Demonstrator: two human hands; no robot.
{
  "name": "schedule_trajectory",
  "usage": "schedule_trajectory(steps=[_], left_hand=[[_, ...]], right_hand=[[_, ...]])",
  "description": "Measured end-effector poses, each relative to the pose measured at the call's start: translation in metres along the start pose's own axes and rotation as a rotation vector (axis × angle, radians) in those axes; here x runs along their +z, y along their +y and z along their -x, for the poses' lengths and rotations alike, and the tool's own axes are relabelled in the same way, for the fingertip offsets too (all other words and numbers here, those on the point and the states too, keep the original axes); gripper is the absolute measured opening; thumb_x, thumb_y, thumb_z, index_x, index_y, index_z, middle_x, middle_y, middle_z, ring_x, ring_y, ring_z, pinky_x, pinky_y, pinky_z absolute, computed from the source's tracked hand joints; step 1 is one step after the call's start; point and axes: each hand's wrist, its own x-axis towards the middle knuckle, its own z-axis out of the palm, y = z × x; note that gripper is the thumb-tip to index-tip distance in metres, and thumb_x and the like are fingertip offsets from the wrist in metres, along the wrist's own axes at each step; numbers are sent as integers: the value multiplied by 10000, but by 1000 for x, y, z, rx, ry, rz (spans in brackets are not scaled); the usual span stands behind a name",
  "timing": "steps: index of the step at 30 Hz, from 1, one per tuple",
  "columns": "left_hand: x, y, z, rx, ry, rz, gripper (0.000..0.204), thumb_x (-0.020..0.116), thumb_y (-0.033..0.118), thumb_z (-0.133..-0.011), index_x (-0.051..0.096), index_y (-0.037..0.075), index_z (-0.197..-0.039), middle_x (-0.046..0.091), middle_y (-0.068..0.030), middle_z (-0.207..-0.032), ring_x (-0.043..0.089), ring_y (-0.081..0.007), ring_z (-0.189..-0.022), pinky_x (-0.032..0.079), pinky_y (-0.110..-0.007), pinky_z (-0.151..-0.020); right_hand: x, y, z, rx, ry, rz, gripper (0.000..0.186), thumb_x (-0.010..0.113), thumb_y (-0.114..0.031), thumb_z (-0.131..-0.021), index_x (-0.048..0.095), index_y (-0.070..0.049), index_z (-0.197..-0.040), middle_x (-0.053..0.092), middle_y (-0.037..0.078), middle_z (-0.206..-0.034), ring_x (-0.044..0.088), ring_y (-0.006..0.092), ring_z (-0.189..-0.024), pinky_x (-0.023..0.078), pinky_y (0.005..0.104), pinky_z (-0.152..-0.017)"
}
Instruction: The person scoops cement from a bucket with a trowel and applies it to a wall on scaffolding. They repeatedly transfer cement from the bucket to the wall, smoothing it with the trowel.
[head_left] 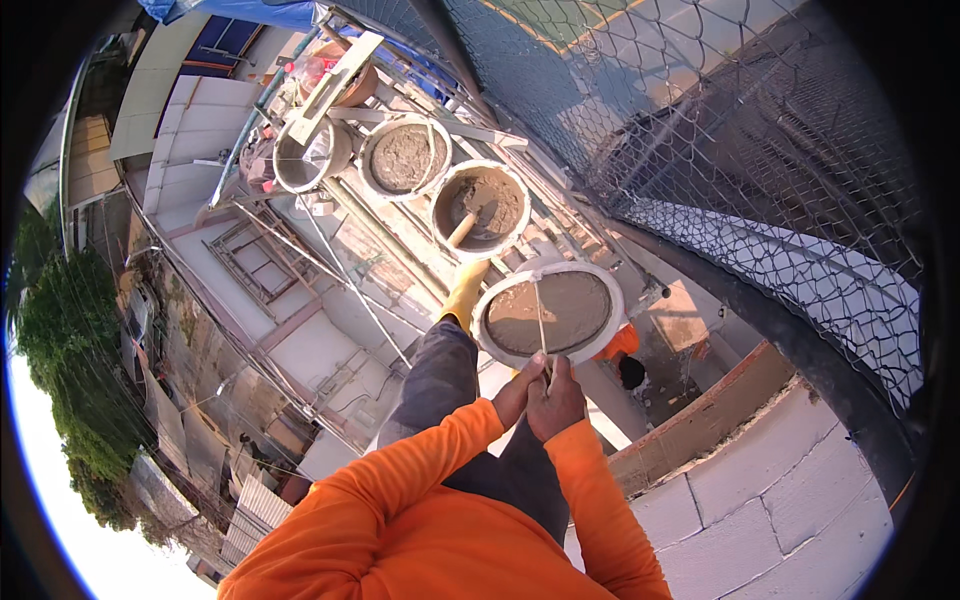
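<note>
A bucket [548, 312] full of wet grey mortar is just in front of my hands. A thin pale cord-like handle [542, 310] crosses over its top toward me. My left hand [517, 392] and my right hand [556, 402] are closed side by side on the near end of that handle, at the bucket's near rim. Beyond it, a second bucket [522, 190] is partly filled with mortar, and a trowel [464, 230] with a wooden handle rests in it. My yellow boot [464, 292] stands between these two buckets.
Another mortar-filled bucket [404, 158] and an emptier bucket [302, 162] stand farther off on scaffold poles [385, 240]. A chain-link fence [720, 120] rises on the right, above a block wall [740, 500]. Below the near bucket, a person [625, 360] in orange is partly hidden.
</note>
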Motion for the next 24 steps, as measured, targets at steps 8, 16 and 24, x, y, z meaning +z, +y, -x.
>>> schedule_trajectory(steps=[8, 16, 24], left_hand=[[-56, 85, 76, 360, 315, 64, 725, 339, 625, -1080, 367, 60, -1533, 508, -112, -1423, 500, -251, -1338, 403, -390, -1137], [-164, 176, 144, 353, 516, -348, 638, 544, 604, -1019, 603, 27, -1284, 649, -97, -1013, 619, -202, -892, 505, -323, -822], [-333, 264, 64, 112, 761, -1068, 626, 634, 605, -889, 737, 13, -1065, 706, -287, -1084, 677, -404, -1067, 500, -458, -961]], right_hand=[[70, -114, -22, -92, -283, -797, 245, 567, -155, -993, 492, -23, -1186, 593, 115, -1056, 586, 182, -948, 506, 353, -825], [152, -201, -49, -477, -178, -497, 366, 757, -132, -788, 624, -72, -1124, 565, 187, -1229, 557, 405, -1108, 477, 471, -970], [64, -39, -86, -414, -168, 85, 366, 665, -95, -863, 626, -24, -1220, 588, 205, -1258, 565, 394, -1216, 458, 454, -1062]])
